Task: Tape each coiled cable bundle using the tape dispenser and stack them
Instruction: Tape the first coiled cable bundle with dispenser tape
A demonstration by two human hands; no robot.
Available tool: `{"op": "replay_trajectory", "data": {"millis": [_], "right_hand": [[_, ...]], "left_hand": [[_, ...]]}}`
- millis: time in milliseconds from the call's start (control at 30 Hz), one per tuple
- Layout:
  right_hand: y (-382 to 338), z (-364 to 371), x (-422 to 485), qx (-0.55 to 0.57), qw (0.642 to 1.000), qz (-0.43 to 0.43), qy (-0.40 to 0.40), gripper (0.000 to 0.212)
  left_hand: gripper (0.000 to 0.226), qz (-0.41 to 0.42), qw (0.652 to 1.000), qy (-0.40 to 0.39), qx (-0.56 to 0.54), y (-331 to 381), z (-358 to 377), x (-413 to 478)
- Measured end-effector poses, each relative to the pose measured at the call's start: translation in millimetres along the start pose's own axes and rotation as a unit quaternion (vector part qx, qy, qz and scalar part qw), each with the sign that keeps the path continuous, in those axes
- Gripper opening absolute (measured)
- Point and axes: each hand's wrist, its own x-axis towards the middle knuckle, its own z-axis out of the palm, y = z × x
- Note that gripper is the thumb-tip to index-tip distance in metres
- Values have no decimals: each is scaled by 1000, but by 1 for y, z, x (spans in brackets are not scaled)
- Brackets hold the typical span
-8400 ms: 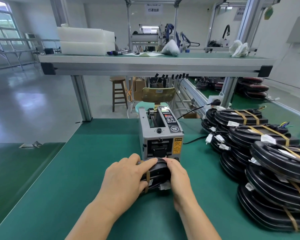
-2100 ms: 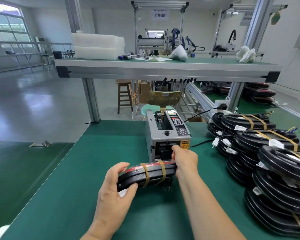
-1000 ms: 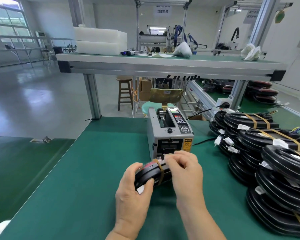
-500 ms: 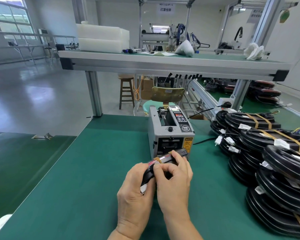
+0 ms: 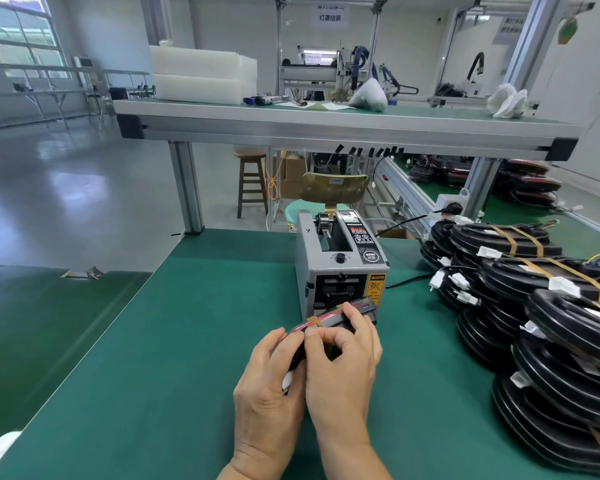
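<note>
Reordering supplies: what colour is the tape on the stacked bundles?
Yellowish-brown tape, seen in the head view across the black bundles.

This is a factory assembly hall. A long counter topped with green matting fills the lower frame, and an aluminium-profile shelf crosses the middle. At right, black coiled cable bundles banded with tan tape lie in piles. A grey electric tape dispenser stands at centre. Behind are a polished grey floor at left, a wooden stool, and metal-framed workstations under a hanging sign at the top.
</note>
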Motion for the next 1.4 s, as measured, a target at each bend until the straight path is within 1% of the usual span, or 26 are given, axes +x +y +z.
{"op": "replay_trajectory", "data": {"millis": [100,233,333,400,500,600,700,800,867,933,1000,1100,1167,1233,1300,1400], "right_hand": [[1,0,-2,8,1000,-2,-7,28],[5,0,-3,18,1000,-5,1,25],[7,2,-4,20,1000,-15,11,24],[9,2,-4,17,999,-21,19,22],[13,-1,0,7,999,-22,39,21],[14,-4,6,8,998,-23,60,21],[11,-3,10,-26,997,-22,72,30],[12,-1,12,-69,996,-19,55,47],[15,0,13,-83,995,-28,49,50],[16,0,15,-95,993,-39,51,47],[15,0,17,-104,992,-48,59,40],[19,-6,24,-60,993,-64,81,23],[22,-14,35,7,996,-26,87,13],[25,-18,51,60,996,47,56,14],[30,-16,67,92,989,109,31,15],[31,-6,84,117,973,195,34,12]], "left_hand": [[48,8,1000,4,-1,0,-1,0],[61,5,1000,-1,1,0,1,-1],[61,11,1000,-10,4,-1,1,-1],[58,14,1000,-11,3,-3,0,-1],[44,18,1000,2,-3,-3,-1,1],[40,13,1000,1,-5,-3,0,2],[41,13,1000,-3,-6,-3,0,1],[45,11,1000,-2,-21,-2,-1,0],[45,9,1000,-3,-26,-2,-2,0],[46,10,1000,-17,-17,-3,-3,0],[51,11,999,-53,2,-4,-5,2],[51,17,994,-100,37,-5,-11,7],[48,6,994,-107,34,-10,-18,13],[46,2,994,-109,26,-17,-28,20],[46,-1,993,-118,23,-24,-38,27],[43,-19,991,-135,10,-32,-49,34]]}}
